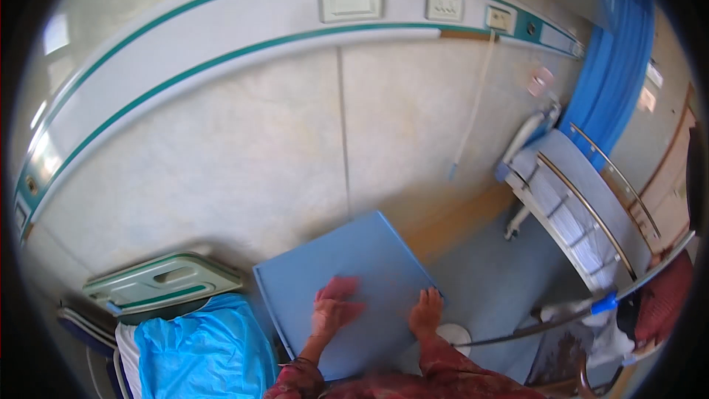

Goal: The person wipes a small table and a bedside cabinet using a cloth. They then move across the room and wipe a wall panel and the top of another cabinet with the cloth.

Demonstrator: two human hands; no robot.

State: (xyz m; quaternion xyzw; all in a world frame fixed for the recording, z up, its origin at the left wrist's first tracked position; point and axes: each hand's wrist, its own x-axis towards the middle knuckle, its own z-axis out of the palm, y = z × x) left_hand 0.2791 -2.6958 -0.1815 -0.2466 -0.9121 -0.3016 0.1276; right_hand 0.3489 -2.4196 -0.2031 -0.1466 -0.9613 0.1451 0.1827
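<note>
My left hand (327,318) is closed around a pinkish-red cloth (341,288), which it presses on the blue-grey top of a bedside cabinet (314,262). Motion blurs the cloth and the fingers a little. At the top's right edge, near its corner, my right hand (425,312) rests with fingers laid on the surface, and nothing is seen in it. Both forearms, in red patterned sleeves, come in from the lower edge.
A bed with a headboard (166,281) and a bright blue cover (203,347) stands on the left. On the right is another bed with metal side rails (587,214), beside a blue curtain (609,66). A white round base (453,338) sits by my right hand. A cord (476,103) hangs down the wall.
</note>
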